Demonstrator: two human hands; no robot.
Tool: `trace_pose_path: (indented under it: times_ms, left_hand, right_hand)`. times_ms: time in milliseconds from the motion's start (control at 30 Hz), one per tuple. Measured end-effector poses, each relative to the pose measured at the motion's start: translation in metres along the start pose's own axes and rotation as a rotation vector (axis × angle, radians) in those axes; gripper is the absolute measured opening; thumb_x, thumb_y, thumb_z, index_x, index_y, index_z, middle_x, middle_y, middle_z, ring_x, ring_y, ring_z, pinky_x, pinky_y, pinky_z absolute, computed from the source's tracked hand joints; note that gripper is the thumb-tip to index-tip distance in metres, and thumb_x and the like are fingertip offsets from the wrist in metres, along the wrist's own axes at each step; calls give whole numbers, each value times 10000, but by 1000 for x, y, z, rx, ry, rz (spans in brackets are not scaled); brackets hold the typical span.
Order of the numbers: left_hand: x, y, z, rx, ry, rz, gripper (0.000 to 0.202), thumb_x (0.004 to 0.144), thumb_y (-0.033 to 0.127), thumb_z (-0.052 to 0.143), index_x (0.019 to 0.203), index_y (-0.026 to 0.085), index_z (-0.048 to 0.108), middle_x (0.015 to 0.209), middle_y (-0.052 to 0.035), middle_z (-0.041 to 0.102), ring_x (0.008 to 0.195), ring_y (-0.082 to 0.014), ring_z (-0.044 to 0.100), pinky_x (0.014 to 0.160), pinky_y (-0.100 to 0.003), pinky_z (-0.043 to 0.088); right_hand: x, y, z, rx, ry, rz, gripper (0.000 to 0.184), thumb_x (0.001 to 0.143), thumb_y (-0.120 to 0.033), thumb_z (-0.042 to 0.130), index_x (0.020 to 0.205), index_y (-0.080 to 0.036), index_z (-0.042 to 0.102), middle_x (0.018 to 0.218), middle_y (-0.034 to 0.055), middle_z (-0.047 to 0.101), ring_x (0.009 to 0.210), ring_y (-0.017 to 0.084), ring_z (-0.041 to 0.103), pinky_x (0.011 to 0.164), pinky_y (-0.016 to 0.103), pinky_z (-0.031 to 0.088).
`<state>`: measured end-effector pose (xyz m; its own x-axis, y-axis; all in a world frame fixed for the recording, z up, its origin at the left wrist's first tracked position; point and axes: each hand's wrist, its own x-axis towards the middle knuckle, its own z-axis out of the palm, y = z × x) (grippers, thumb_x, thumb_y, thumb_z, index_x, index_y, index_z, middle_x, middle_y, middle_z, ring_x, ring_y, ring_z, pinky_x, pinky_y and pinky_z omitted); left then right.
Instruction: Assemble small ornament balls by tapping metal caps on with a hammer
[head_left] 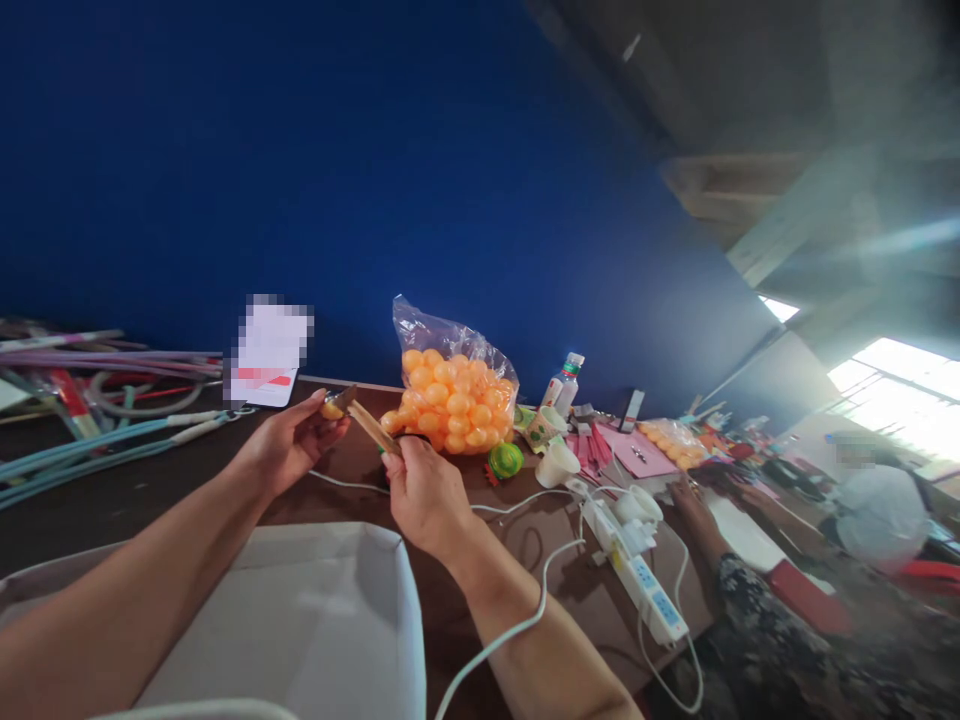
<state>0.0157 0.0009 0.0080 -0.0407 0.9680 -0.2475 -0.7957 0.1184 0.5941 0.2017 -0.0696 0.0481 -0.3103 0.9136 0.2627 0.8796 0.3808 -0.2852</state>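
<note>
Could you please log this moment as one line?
Left hand: holds small yellowish rounded object | Right hand: grips flat tan strip, end near that object | Beyond right hand: clear plastic bag of orange balls

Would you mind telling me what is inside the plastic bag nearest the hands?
The bag holds many orange balls, heaped below its loose clear top. The front ones cover the heap's middle and back, so what lies there cannot be seen.

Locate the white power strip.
Head view, lower right: the power strip lies on the brown table, to the right of the right hand, its far end near a white cup.
</note>
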Motion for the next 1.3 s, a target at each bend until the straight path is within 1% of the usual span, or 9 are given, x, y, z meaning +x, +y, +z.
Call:
trace_pose_path:
  times_ms: [133,300,400,533,667,867,1033,1133,1300]
  left_hand:
    - [-2,1,2,-3,2,-8,237,973,84,463,816,98,639,653,-78,731,546,-147,717,552,-218,616]
    - [-1,1,1,-10,-3,-15,224,967,76,468,820,96,636,669,-86,732,555,-145,713,565,-226,619]
    - [-1,1,2,-17,3,-20,231,969,88,475,802,99,634,646,-81,723,539,-147,709,545,-219,613]
    - [-3,2,4,-19,-18,-22,249,982,98,454,813,93,637,634,-79,717,530,-145,706,535,-213,606]
    - [-5,3,4,-15,1,-21,242,983,101,456,813,99,628,625,-66,710,517,-137,697,533,-211,602]
    - [-4,3,3,-2,-5,-43,255,989,123,453,805,97,628,613,-62,694,491,-128,673,505,-200,587]
    - [-5,4,4,-4,-37,-59,262,991,131,451,807,97,634,616,-70,698,485,-128,669,488,-198,582]
    - [-4,4,3,1,-35,-69,252,989,143,461,815,98,638,606,-68,691,471,-129,661,479,-202,581]
    - [-2,2,1,47,-24,-89,224,981,150,486,826,98,640,602,-67,688,468,-131,667,467,-204,576]
  right_hand:
    - [0,-1,-2,5,39,-15,162,990,-272,435,1055,-168,541,975,124,700,882,252,679,745,353,524]
    - [1,-1,-3,26,-11,4,156,992,-285,433,1005,-186,553,939,105,707,848,254,683,751,366,525]
    - [1,1,-3,33,18,-13,166,995,-274,417,1016,-177,550,942,116,706,871,260,680,772,371,524]
    - [1,1,-3,26,56,-33,183,997,-275,405,1050,-166,543,963,126,702,887,263,677,778,368,522]
    - [0,-1,-3,29,51,-41,161,993,-262,411,1020,-172,542,932,113,701,884,260,675,770,356,521]
    - [0,-1,-3,39,59,-45,135,990,-247,434,1026,-173,541,944,109,704,884,251,679,784,355,520]
    - [0,-2,-4,31,62,-51,165,994,-246,413,1035,-161,549,956,124,705,894,265,676,788,369,521]
    - [-1,-4,-4,42,64,-58,180,1000,-249,405,1061,-157,548,976,128,704,895,257,675,790,362,519]
    - [0,-4,-4,31,6,-16,189,995,-264,427,1079,-155,556,987,123,708,891,255,682,773,356,524]
